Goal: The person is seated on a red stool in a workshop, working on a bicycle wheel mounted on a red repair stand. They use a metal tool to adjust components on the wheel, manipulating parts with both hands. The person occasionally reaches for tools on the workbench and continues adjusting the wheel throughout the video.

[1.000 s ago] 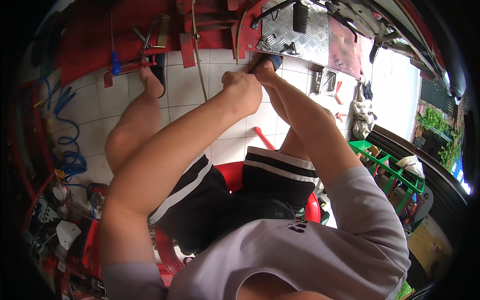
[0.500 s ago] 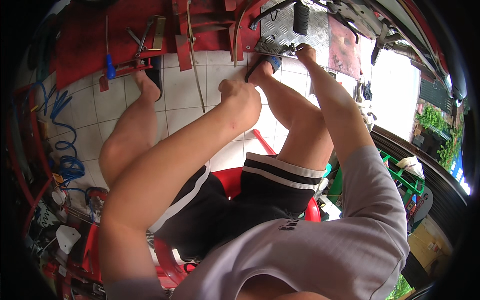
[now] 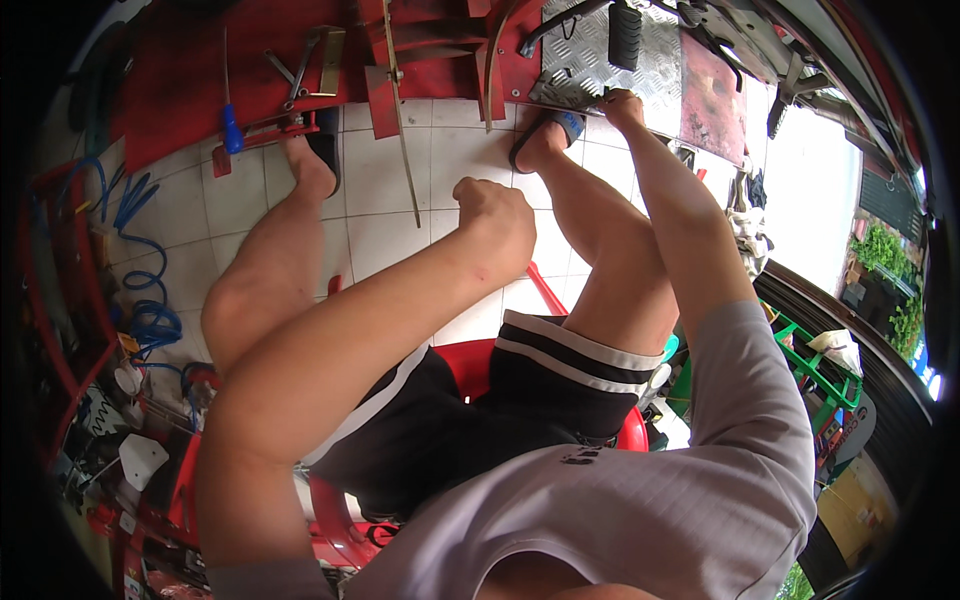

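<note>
My left hand (image 3: 497,220) is curled closed above the tiled floor between my legs. Its back faces up, and whatever its fingers hold, if anything, is hidden. Farther off to the right, my right hand (image 3: 623,106) reaches the near edge of a silvery tread-pattern metal plate (image 3: 655,80). Its fingers are pinched together at a small dark part, too small to name. Just left of those fingertips, dark metal pieces (image 3: 560,90) lie on the plate's edge. A black ribbed foot pedal (image 3: 625,38) stands over the plate.
On the red bench (image 3: 180,90) lie a blue-handled screwdriver (image 3: 232,130) and wrenches (image 3: 300,72). A thin metal strip (image 3: 405,150) juts toward me over the floor. Coiled blue hose (image 3: 152,325) hangs at left; a green rack (image 3: 800,345) stands at right. I sit on a red chair (image 3: 465,368).
The whole view has shifted, so the bench and both hands sit farther right and slightly lower. My right fingers have turned a little, and the shiny bit at their tips shows less.
</note>
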{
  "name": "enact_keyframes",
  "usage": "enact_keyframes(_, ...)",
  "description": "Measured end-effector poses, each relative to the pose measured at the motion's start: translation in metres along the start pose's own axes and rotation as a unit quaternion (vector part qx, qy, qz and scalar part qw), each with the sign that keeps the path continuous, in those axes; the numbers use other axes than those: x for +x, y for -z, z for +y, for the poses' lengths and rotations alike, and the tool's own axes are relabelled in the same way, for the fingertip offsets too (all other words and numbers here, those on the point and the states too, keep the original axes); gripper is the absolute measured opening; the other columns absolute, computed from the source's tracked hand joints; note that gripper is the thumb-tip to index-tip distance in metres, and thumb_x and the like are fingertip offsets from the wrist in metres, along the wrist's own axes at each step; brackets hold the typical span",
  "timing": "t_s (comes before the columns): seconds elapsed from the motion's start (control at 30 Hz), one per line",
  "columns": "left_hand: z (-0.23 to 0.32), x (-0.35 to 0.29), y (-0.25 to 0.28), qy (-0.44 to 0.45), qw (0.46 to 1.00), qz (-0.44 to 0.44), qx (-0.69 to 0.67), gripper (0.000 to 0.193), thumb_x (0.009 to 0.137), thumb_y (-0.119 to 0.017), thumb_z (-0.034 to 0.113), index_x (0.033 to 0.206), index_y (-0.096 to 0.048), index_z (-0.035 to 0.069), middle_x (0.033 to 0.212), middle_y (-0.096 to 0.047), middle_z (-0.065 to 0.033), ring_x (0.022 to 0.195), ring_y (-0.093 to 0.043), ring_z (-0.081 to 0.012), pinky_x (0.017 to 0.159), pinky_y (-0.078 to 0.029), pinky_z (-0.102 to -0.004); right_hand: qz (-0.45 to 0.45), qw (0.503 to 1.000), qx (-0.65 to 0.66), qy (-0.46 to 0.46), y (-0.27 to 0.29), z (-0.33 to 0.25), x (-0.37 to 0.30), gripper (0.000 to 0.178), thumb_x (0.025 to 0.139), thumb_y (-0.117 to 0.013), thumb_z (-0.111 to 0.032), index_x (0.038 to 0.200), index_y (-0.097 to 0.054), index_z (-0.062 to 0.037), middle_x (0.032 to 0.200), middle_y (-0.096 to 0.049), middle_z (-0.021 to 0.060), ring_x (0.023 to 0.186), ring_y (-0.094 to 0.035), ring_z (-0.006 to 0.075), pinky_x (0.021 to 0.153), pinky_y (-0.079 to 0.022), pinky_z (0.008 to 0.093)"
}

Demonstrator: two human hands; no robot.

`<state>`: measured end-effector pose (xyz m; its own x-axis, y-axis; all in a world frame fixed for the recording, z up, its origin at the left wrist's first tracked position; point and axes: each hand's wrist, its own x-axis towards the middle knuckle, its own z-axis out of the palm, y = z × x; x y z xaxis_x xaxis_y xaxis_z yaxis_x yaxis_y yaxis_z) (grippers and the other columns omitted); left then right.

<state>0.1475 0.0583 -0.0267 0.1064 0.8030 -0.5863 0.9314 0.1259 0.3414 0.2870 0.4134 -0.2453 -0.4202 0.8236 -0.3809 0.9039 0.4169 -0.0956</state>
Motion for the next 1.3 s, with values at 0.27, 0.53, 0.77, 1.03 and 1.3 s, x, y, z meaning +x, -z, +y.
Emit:
enact_keyframes(0.27,0.009,-0.003,-0.003,-0.012,0.999,-0.035,0.018,0.015,0.073,-0.062,0.009,0.085,-0.071,0.010,0.086,-0.069,-0.0072,0.087,-0.066,-0.0216,0.073,-0.046,-0.0320,0.023,0.999,-0.029,-0.022,-0.003,-0.012,-0.003,0.035,0.069,-0.077,-0.033,0.100,-0.072,-0.0167,0.098,-0.070,0.0114,0.093,-0.066,0.0265,0.083,-0.051,0.0366)
enact_keyframes(0.53,0.011,-0.002,-0.001,-0.001,0.998,-0.055,0.009,0.019,0.073,-0.065,0.012,0.090,-0.072,0.011,0.090,-0.069,-0.0060,0.090,-0.065,-0.0205,0.074,-0.045,-0.0321,0.000,0.999,-0.005,-0.044,-0.001,-0.015,0.000,0.034,0.071,-0.067,-0.025,0.104,-0.068,-0.0163,0.111,-0.066,0.0106,0.106,-0.062,0.0282,0.089,-0.050,0.0389)
enact_keyframes(0.77,0.016,0.001,-0.002,0.029,0.995,-0.094,0.023,0.032,0.075,-0.069,0.020,0.105,-0.069,0.010,0.106,-0.067,-0.0083,0.102,-0.061,-0.0256,0.083,-0.044,-0.0421,0.053,0.998,-0.044,0.005,0.002,-0.035,-0.012,0.038,0.069,-0.070,-0.034,0.095,-0.068,-0.0058,0.105,-0.066,0.0185,0.097,-0.065,0.0324,0.084,-0.051,0.0420)
enact_keyframes(1.03,0.013,-0.011,0.019,-0.014,0.995,-0.100,0.016,0.036,0.071,-0.073,0.023,0.105,-0.070,0.011,0.104,-0.066,-0.0091,0.100,-0.061,-0.0259,0.079,-0.045,-0.0429,-0.064,0.961,-0.105,0.249,-0.019,-0.046,-0.001,0.037,0.072,-0.069,-0.040,0.087,-0.069,-0.0058,0.086,-0.068,0.0168,0.084,-0.066,0.0318,0.076,-0.052,0.0415)
enact_keyframes(1.3,0.008,-0.011,0.023,-0.007,0.997,-0.077,0.009,0.028,0.070,-0.070,0.018,0.097,-0.072,0.011,0.093,-0.067,-0.0053,0.089,-0.063,-0.0206,0.067,-0.043,-0.0371,0.007,0.993,0.018,0.113,-0.002,-0.039,0.008,0.020,0.071,-0.068,-0.030,0.086,-0.074,-0.0195,0.085,-0.070,0.0126,0.082,-0.068,0.0270,0.078,-0.053,0.0370)
